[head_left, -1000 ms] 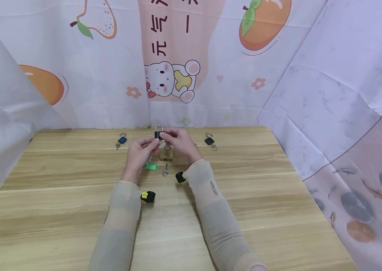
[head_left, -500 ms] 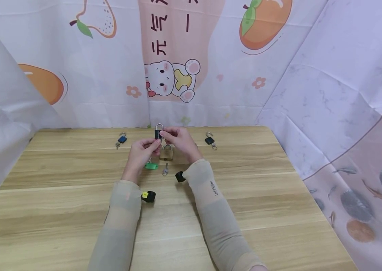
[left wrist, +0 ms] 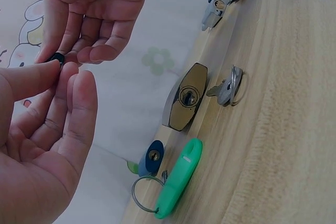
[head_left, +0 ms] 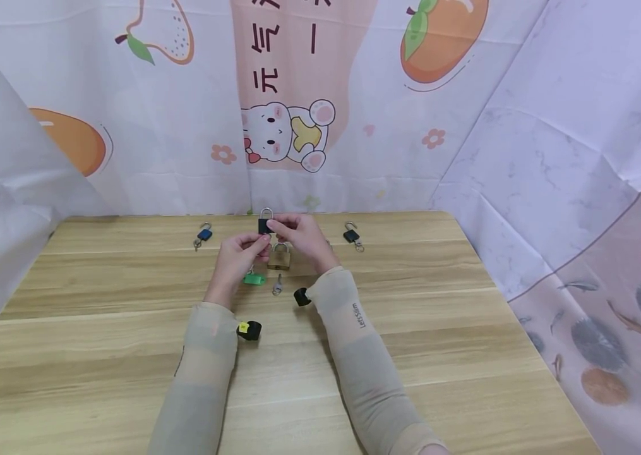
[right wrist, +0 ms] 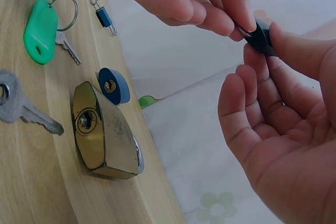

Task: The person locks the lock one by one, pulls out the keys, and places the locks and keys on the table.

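Observation:
In the head view a small black padlock (head_left: 266,226) is held up at the far side of the table, its silver shackle pointing upward. My right hand (head_left: 301,238) pinches its body between thumb and fingers. My left hand (head_left: 237,256) is right below, pinching a thin metal key (right wrist: 243,31) at the padlock's underside; the fingers mostly hide the key. Under the hands stands a brass padlock (head_left: 278,260), keyhole facing me. A blue padlock (right wrist: 114,85) sits beside it in the right wrist view. In front lie a loose key (head_left: 277,286) and a green key tag (head_left: 254,279) with ring and key.
Another blue padlock (head_left: 204,234) with keys lies at the back left, its shackle raised. At the back right is a dark padlock (head_left: 351,236) with keys on a ring (head_left: 359,248). A patterned curtain (head_left: 184,139) hangs behind the wooden table (head_left: 439,354).
Both hands stay nearly in place around the black padlock. It has turned slightly and shifted a little to the left; the things on the table have not moved.

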Tool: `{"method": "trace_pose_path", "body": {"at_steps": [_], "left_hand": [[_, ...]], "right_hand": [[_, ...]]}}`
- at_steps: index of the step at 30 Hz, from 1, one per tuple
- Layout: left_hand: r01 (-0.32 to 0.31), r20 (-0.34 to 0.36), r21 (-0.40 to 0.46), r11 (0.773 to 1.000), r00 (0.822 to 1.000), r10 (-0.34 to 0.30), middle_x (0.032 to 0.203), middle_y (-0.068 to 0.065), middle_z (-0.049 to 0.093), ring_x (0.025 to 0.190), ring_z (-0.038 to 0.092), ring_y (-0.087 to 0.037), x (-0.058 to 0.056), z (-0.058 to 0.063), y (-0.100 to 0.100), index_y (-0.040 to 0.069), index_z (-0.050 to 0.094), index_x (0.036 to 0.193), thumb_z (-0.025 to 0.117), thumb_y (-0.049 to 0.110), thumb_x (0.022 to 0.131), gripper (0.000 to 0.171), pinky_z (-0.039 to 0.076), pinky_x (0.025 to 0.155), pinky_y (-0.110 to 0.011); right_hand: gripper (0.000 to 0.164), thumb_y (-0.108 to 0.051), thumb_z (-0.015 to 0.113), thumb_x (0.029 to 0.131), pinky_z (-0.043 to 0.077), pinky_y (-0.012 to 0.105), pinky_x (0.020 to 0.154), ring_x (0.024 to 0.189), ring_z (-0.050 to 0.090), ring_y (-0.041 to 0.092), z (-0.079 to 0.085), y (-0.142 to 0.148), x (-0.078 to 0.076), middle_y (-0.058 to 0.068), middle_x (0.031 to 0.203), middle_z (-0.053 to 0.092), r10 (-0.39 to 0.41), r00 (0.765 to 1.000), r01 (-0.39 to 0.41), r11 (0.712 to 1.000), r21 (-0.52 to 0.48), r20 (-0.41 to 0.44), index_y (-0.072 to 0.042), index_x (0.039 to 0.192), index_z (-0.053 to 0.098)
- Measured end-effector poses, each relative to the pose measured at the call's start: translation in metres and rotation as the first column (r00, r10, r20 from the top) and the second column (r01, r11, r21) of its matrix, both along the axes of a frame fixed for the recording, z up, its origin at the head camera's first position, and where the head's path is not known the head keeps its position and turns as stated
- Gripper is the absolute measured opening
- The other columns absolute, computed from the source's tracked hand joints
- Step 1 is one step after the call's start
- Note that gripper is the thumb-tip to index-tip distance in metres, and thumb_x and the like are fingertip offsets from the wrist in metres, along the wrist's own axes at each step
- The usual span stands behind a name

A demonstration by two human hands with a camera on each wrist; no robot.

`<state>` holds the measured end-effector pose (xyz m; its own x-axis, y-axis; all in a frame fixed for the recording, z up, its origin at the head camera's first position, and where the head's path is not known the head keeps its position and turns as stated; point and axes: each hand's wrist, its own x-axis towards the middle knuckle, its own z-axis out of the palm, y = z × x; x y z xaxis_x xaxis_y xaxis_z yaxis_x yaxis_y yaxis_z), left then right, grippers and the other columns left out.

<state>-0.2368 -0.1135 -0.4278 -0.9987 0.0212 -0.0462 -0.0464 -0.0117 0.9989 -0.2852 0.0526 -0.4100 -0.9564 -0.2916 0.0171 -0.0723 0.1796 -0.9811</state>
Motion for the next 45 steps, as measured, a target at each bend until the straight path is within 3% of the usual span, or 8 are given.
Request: {"method": "trace_pose_path", "body": {"at_steps": [11,17,21,28,32,36,42,45], "left_hand": [[0.013,-0.014,-0.047,0.999,1.0,-0.014,0.106,-0.029,0.069,0.087,0.069,-0.027,0.001,-0.001,-0.001,-0.012,0.068,0.115,0.068,0.02,0.1,0.035,0.061,0.081,-0.033],[0.053,-0.037,-0.057,0.997,0.998,-0.055,0.106,-0.032,0.067,0.088,0.07,-0.037,0.001,-0.003,0.001,-0.01,0.071,0.113,0.07,0.014,0.098,0.028,0.061,0.079,-0.035],[0.047,-0.021,-0.058,0.997,0.999,-0.048,0.102,-0.027,0.068,0.087,0.07,-0.037,0.002,-0.003,0.003,-0.011,0.07,0.114,0.07,0.013,0.098,0.029,0.061,0.077,-0.032],[0.063,-0.003,-0.096,0.993,0.998,-0.064,0.1,-0.022,0.07,0.086,0.071,-0.033,0.003,0.001,0.001,-0.009,0.07,0.114,0.07,0.017,0.098,0.031,0.061,0.076,-0.03],[0.062,0.038,-0.141,0.988,0.998,-0.057,0.103,-0.021,0.07,0.091,0.07,-0.035,0.006,0.004,-0.01,-0.006,0.07,0.114,0.068,0.02,0.099,0.03,0.061,0.081,-0.036],[0.092,0.111,-0.228,0.969,0.991,-0.068,0.102,-0.016,0.068,0.088,0.068,-0.029,0.009,0.003,-0.033,-0.005,0.067,0.117,0.064,0.023,0.101,0.032,0.06,0.079,-0.032],[0.192,0.208,-0.416,0.889,0.972,-0.113,0.101,-0.015,0.069,0.084,0.065,-0.021,0.015,0.0,-0.067,-0.005,0.068,0.115,0.059,0.026,0.103,0.035,0.06,0.075,-0.029],[0.224,0.245,-0.445,0.867,0.962,-0.122,0.099,-0.016,0.069,0.083,0.064,-0.02,0.018,-0.001,-0.076,-0.008,0.07,0.112,0.06,0.022,0.102,0.033,0.06,0.073,-0.028]], "right_hand": [[0.036,-0.03,0.068,0.1,0.057,0.03,0.085,0.104,0.065,0.038,0.0,0.0,-0.001,0.013,0.111,0.072,-0.014,1.0,0.015,0.999,-0.043,0.016,-0.001,0.122,0.071],[0.031,-0.028,0.07,0.098,0.058,0.031,0.083,0.091,0.065,0.028,0.001,0.007,-0.004,0.007,0.098,0.07,-0.129,0.991,0.125,0.985,-0.117,-0.033,-0.003,0.114,0.073],[0.029,-0.027,0.071,0.098,0.059,0.031,0.083,0.088,0.065,0.025,0.002,0.011,-0.005,0.004,0.094,0.07,-0.138,0.99,0.132,0.981,-0.14,-0.031,-0.002,0.113,0.073],[0.029,-0.025,0.071,0.098,0.059,0.032,0.082,0.099,0.063,0.045,0.003,0.011,-0.004,0.005,0.092,0.07,-0.132,0.991,0.126,0.981,-0.149,-0.029,0.0,0.112,0.073],[0.028,-0.024,0.072,0.098,0.06,0.032,0.082,0.099,0.064,0.045,0.002,0.01,-0.004,0.006,0.094,0.07,-0.13,0.991,0.124,0.982,-0.143,-0.031,0.0,0.111,0.073],[0.027,-0.025,0.071,0.098,0.06,0.032,0.081,0.098,0.064,0.046,0.001,0.008,-0.004,0.015,0.098,0.071,-0.116,0.993,0.111,0.987,-0.115,-0.037,-0.001,0.111,0.073],[0.027,-0.024,0.071,0.098,0.06,0.031,0.08,0.101,0.062,0.05,-0.002,0.005,-0.004,0.011,0.094,0.07,-0.089,0.995,0.085,0.991,-0.105,-0.033,-0.001,0.111,0.073],[0.027,-0.024,0.071,0.098,0.059,0.031,0.08,0.1,0.063,0.049,-0.002,0.004,-0.004,0.011,0.095,0.071,-0.085,0.996,0.082,0.992,-0.098,-0.027,-0.001,0.111,0.073]]}}
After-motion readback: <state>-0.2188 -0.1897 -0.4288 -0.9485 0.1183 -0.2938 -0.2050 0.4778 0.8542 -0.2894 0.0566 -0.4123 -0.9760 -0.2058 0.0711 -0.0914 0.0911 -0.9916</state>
